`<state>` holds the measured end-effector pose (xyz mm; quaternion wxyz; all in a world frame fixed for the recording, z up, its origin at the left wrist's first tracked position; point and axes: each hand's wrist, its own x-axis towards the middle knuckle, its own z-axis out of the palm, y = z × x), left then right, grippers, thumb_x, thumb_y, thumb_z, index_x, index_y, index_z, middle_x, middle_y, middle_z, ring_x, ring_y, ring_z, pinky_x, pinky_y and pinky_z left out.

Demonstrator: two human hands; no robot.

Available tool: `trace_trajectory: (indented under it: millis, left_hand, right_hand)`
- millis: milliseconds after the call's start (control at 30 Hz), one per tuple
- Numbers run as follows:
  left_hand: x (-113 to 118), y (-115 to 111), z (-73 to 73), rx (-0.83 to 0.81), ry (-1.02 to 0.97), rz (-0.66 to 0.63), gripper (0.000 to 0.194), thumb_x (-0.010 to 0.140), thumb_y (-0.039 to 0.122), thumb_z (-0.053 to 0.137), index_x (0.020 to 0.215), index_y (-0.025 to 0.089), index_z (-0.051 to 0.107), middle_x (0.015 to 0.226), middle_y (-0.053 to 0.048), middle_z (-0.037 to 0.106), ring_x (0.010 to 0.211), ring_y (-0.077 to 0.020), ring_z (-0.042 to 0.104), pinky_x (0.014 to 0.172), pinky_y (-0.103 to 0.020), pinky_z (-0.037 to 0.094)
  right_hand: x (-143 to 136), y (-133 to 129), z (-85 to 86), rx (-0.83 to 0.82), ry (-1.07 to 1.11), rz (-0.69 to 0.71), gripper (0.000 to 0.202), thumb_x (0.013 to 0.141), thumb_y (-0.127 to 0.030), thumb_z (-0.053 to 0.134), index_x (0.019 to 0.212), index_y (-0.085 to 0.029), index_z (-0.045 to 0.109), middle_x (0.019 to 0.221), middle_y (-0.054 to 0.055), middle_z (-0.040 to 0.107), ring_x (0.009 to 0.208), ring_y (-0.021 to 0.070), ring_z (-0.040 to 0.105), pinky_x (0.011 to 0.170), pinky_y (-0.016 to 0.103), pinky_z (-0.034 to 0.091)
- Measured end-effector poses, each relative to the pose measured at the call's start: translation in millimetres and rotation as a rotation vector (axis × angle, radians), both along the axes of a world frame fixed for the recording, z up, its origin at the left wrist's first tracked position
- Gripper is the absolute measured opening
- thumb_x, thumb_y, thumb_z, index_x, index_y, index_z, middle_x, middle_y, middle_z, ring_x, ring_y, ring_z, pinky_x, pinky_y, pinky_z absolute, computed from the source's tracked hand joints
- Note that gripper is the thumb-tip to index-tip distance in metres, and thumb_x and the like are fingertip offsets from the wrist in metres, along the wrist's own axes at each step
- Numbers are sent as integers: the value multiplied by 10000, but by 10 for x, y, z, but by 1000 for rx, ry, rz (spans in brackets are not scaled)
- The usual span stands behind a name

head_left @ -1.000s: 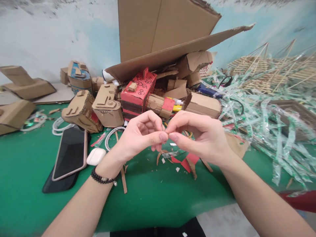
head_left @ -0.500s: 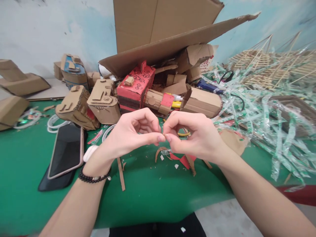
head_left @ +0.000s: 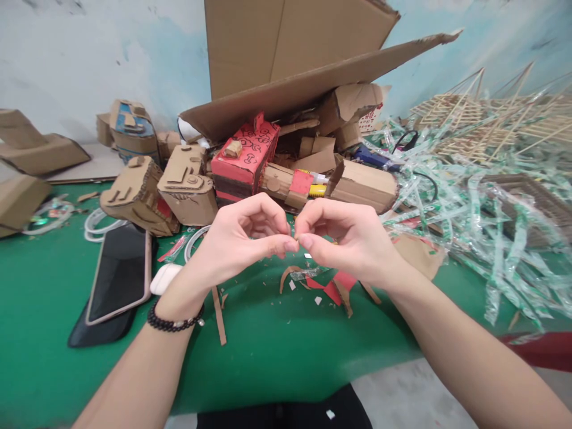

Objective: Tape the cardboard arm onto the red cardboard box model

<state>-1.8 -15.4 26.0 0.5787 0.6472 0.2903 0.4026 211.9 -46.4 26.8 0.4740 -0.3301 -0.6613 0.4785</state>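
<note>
From where I stand, the person's left hand (head_left: 252,238) and right hand (head_left: 346,235) meet above the green desk (head_left: 263,372), thumb and forefinger of each drawn together in a pinch, tips nearly touching. Whatever might lie between those tips is too small for me to make out, so I can't tell if either is grasping anything. On the desk just beyond and below them lie a red paper scrap (head_left: 331,292), a curved cardboard strip (head_left: 284,280) and a white chip (head_left: 318,300). A white earbuds case (head_left: 163,280) sits beside the left wrist, near a smartphone (head_left: 120,271). Behind the hands stands a red cardboard box (head_left: 236,171) with black drawings.
</note>
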Motion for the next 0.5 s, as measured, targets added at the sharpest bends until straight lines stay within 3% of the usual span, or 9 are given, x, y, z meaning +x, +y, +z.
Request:
trace_trajectory:
  millis: [167, 500]
  left_hand:
    - [-15, 1, -7, 20, 1, 5, 353, 704, 221, 1038, 855, 188, 720, 724, 31, 747, 613, -118, 733, 568, -161, 600]
    - [-52, -21, 52, 137, 174, 7, 351, 746, 346, 1018, 832, 189, 716, 793, -4, 767, 673, -148, 756, 618, -210, 621]
  right_hand:
    - [44, 11, 7, 57, -7, 35, 25, 937, -173, 761, 919, -190, 763, 848, -5, 756, 732, 114, 643, 641, 233, 492]
    - [85, 57, 32, 79, -161, 85, 75, 920, -158, 748, 857, -184, 718, 814, -9, 731, 697, 108, 618, 631, 225, 497]
